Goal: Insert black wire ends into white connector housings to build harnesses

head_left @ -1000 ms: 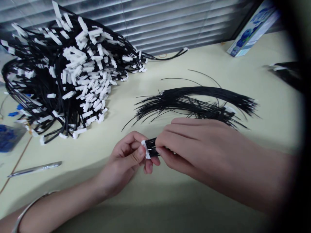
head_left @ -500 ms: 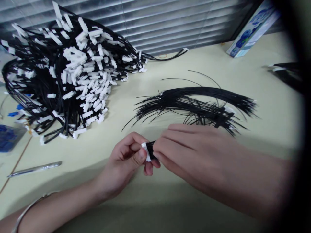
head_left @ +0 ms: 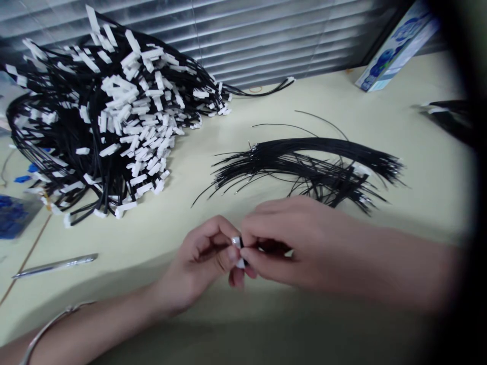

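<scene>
Between thumb and fingers, my left hand pinches a small white connector housing. My right hand is closed against its right side, fingertips on the short stretch of black wires that shows there. The rest of those wires is hidden by my right hand. Just beyond both hands lies a loose bundle of thin black wires, with small metal tips at the ends.
A large heap of black cables with white connectors fills the back left. A silver pen and a bag of blue parts lie at left. A blue and white box stands back right, before window blinds.
Both hands have shifted slightly right and down. My right hand has turned and moved closer to the connector, so less of the black wires shows.
</scene>
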Tool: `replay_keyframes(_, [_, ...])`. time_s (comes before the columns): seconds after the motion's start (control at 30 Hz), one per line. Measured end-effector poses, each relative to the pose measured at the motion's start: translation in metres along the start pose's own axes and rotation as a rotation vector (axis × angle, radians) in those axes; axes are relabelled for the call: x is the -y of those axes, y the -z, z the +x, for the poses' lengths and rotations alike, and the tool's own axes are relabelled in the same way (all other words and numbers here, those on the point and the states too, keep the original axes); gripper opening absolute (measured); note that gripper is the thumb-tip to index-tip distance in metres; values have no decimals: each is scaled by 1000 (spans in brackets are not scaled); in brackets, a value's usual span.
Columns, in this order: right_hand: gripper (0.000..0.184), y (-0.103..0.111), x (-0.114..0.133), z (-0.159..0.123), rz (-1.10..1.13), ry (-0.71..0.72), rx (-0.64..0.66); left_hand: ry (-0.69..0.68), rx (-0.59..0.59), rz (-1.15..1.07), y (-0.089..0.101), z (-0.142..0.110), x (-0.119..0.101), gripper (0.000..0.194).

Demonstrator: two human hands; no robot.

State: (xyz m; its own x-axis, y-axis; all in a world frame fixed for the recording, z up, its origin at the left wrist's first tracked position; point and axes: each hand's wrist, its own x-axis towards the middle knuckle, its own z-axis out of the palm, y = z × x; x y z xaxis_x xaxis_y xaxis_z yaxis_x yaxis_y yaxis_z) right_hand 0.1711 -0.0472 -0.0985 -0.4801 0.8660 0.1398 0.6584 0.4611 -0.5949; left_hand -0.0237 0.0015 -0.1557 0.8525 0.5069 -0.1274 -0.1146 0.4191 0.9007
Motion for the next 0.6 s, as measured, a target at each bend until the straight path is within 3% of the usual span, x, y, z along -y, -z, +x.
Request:
replay_keyframes(0.07, [33, 7, -13, 6, 146, -115, 36, 87, 63, 24, -3, -1, -3, 13])
replay_keyframes(0.1, [32, 8, -23, 9, 124, -145, -24, 125, 74, 41, -5, -2, -5, 15])
replay_keyframes(0.2, [21, 3, -61, 16, -233, -48, -256, 165, 70, 83, -11, -3, -11, 20])
replay_keyframes(0.33, [25, -10, -98, 19, -363, 70, -188, 175, 42, 88, -12, -2, -12, 22])
replay_keyframes(0.6, [24, -6, -92, 17, -555, 269, -69, 151, 28, 51, -11, 1, -8, 19])
